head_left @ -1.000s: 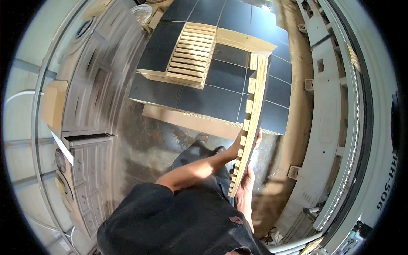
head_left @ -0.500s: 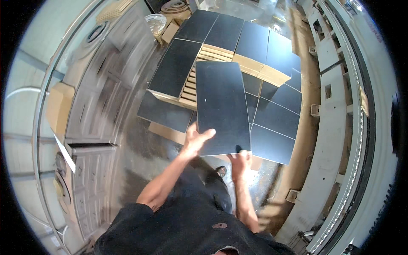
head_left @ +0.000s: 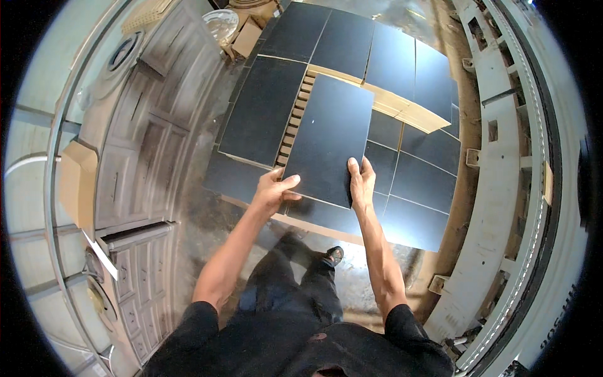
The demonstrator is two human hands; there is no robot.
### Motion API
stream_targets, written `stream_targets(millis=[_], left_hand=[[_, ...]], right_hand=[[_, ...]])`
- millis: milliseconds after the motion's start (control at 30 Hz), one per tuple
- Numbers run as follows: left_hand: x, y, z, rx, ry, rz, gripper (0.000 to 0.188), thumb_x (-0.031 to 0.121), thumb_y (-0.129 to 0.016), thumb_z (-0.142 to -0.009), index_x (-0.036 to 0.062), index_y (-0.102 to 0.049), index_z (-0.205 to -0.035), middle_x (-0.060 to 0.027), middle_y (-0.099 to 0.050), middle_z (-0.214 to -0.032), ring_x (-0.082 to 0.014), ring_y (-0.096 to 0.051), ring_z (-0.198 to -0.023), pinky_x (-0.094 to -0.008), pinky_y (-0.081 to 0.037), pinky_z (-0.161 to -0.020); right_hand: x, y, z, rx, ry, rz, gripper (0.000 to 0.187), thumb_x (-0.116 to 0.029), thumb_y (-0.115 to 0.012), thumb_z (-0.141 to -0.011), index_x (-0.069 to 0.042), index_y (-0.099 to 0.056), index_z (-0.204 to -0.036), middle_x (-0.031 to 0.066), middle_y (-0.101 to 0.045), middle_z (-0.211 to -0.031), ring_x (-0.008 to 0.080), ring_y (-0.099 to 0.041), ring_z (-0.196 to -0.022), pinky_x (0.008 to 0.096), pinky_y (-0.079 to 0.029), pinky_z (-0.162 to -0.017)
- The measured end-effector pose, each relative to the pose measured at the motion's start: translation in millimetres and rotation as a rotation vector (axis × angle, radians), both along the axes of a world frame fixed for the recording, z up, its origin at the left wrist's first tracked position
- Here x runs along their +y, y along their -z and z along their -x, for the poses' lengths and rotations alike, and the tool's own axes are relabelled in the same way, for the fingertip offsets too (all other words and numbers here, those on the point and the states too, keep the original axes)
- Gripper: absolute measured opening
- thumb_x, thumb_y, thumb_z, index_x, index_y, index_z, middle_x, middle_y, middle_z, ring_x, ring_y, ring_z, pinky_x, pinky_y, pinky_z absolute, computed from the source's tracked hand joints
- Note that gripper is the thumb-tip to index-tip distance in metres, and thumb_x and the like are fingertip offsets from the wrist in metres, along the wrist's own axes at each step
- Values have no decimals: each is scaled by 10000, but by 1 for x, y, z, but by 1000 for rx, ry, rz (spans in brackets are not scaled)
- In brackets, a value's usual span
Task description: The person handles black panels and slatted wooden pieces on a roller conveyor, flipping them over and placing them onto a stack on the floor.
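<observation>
Two hands are gripping the near edge of a black panel: the left hand is clasping its lower left corner, thumb on top, and the right hand is lying flat along its lower right edge, probably to keep it level. It is hovering over wooden slats among other black panels lying flat; farther off, an open cardboard box is sitting, contents unclear.

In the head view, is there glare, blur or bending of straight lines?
Head view: sharp on the black panel and both hands; glare on the far panels and floor; the white beam curves toward the rim.
</observation>
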State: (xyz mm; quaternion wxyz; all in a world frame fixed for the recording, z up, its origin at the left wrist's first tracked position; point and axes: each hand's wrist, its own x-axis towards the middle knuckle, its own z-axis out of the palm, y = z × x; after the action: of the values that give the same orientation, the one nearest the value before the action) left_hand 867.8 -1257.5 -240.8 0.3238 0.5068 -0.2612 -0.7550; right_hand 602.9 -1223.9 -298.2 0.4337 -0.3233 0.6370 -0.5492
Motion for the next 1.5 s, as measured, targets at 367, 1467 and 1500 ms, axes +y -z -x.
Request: stream_targets(millis=[367,1467,1500], left_hand=[[-14,53,-9,14,-289,-92,159,78,-832,-965,16,-691,-1004,-48,-704,-918,-151,-731,-801,-345,-701,-804],[171,184,20,-190,551,-297,232,153,-719,-981,-6,-627,-1124,-141,-691,-1028,-325,-711,-899,-436,-618,-787],[191,176,52,-218,511,-475,327,163,-716,-992,-23,-613,-1241,-169,-714,-1109,-356,-739,-953,-457,-641,-811]], right_hand=[[-56,41,-20,93,24,35,550,-414,-670,-1072,32,-667,-1392,152,-750,-1211,214,-668,-1089,359,-513,-972],[328,-34,113,438,4,-243,536,-339,-726,-992,36,-657,-1368,259,-690,-1286,402,-667,-1190,487,-551,-1038],[388,-30,124,394,76,-321,535,-338,-724,-993,33,-659,-1373,256,-696,-1291,397,-674,-1193,480,-555,-1041]])
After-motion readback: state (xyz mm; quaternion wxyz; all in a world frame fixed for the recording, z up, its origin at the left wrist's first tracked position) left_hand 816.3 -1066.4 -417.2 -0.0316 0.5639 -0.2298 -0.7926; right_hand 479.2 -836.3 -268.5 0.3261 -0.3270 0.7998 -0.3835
